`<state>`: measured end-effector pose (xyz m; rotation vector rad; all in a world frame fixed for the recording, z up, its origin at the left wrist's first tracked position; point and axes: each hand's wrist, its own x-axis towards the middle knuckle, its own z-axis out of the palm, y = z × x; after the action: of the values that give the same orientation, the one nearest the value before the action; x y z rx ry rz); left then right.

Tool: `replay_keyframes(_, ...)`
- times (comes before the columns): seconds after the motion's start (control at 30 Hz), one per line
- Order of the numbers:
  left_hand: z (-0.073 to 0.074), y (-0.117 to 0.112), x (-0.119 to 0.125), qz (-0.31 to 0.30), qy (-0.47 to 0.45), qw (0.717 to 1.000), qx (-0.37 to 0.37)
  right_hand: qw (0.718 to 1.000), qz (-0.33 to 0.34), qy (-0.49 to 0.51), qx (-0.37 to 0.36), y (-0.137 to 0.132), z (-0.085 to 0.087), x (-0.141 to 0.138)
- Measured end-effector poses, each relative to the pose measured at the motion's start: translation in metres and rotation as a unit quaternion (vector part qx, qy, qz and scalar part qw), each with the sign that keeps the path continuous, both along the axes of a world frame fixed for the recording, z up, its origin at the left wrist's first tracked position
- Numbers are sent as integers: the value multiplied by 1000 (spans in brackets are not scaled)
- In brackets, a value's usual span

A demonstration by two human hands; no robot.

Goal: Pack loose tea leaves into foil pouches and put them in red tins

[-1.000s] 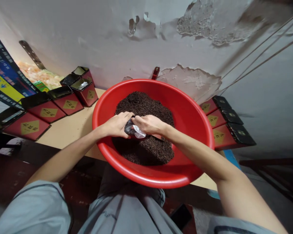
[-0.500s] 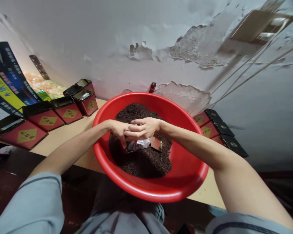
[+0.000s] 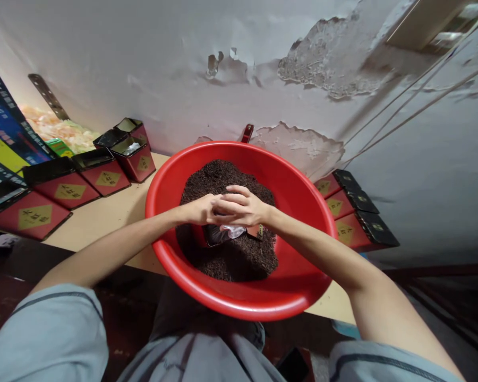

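Observation:
A big red basin (image 3: 302,185) rests on the table edge and my lap, heaped with dark loose tea leaves (image 3: 223,175). Both my hands meet over the middle of the heap. A small red tin (image 3: 258,232) with a clear plastic liner bag (image 3: 233,231) stands pushed into the leaves under them. My left hand (image 3: 199,209) is closed on the tin's near side. My right hand (image 3: 242,206) lies over its top with the fingers curled, pinching the liner. The tin's mouth is mostly hidden by my fingers.
Open red tea tins (image 3: 99,172) with black rims stand in rows at the left on the pale table (image 3: 103,212); more lidded red tins (image 3: 350,212) lie at the right. A peeling grey wall (image 3: 263,79) rises right behind. Printed boxes (image 3: 3,143) lean at far left.
My hands have risen from the leaves and drawn together over the tin. The right hand now covers its top, and the liner bag shows below my fingers. The view shifted slightly.

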<state>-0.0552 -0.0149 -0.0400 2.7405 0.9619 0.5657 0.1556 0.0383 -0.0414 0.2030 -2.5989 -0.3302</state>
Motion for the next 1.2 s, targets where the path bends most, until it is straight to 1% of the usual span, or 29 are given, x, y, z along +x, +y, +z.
replay_keyframes(0.07,-6,-7,-2,-51,-50,997,-16,992,-13,115,-55,-17,-13,10)
replay_keyframes(0.1,-8,-11,-4,-56,-76,995,-12,985,-24,149,-89,-25,-18,15)
replay_keyframes(0.13,-11,-16,-5,-40,-92,995,6,979,-35,162,-115,-32,-22,19)
replay_keyframes(0.17,-12,-23,-5,-13,-94,995,35,978,-45,157,-130,-38,-24,22)
replay_keyframes(0.23,-14,-38,-3,28,-67,992,105,984,-60,111,-122,-47,-25,28)
replay_keyframes(0.33,-12,-64,5,42,-5,981,191,991,-93,38,-88,-57,-16,32)
replay_keyframes(0.43,-10,-86,15,64,48,971,226,986,-143,-25,-87,-69,-3,35)
replay_keyframes(0.5,-12,-97,20,83,86,962,245,979,-166,-58,-102,-73,4,39)
replay_keyframes(0.57,-14,-103,24,100,117,954,256,975,-165,-54,-137,-67,7,46)
replay_keyframes(0.63,-17,-105,27,110,136,952,251,966,-185,-12,-180,-47,2,55)
replay_keyframes(0.67,-18,-104,29,115,143,951,248,955,-221,6,-198,-34,-3,61)
replay_keyframes(0.7,-19,-103,31,119,149,950,248,937,-278,10,-212,-20,-12,66)
replay_keyframes(0.73,-20,-102,34,123,155,947,252,910,-348,-12,-224,-6,-22,72)
replay_keyframes(0.77,-20,-101,37,127,161,944,259,875,-418,-71,-235,6,-33,76)
replay_keyframes(0.8,-19,-100,40,129,167,941,265,828,-479,-152,-248,16,-46,81)
replay_keyframes(0.83,-18,-99,44,129,174,938,269,773,-525,-239,-265,23,-59,85)
replay_keyframes(0.87,-17,-98,48,127,181,937,270,719,-550,-314,-285,27,-72,88)
replay_keyframes(0.9,-15,-98,51,125,187,936,270,679,-560,-366,-304,28,-85,90)
replay_keyframes(0.93,-12,-97,54,123,191,936,269,655,-560,-395,-318,27,-96,92)
replay_keyframes(0.97,-10,-97,55,121,191,936,270,647,-556,-405,-328,26,-105,93)
replay_keyframes(1.03,-2,-94,54,118,181,941,261,656,-550,-396,-333,23,-116,94)
replay_keyframes(1.07,2,-91,51,115,177,947,244,659,-552,-389,-332,23,-117,93)
replay_keyframes(1.13,12,-80,44,103,177,960,190,661,-550,-385,-335,27,-112,93)
replay_keyframes(1.2,22,-63,37,76,188,971,128,672,-530,-370,-361,33,-97,94)
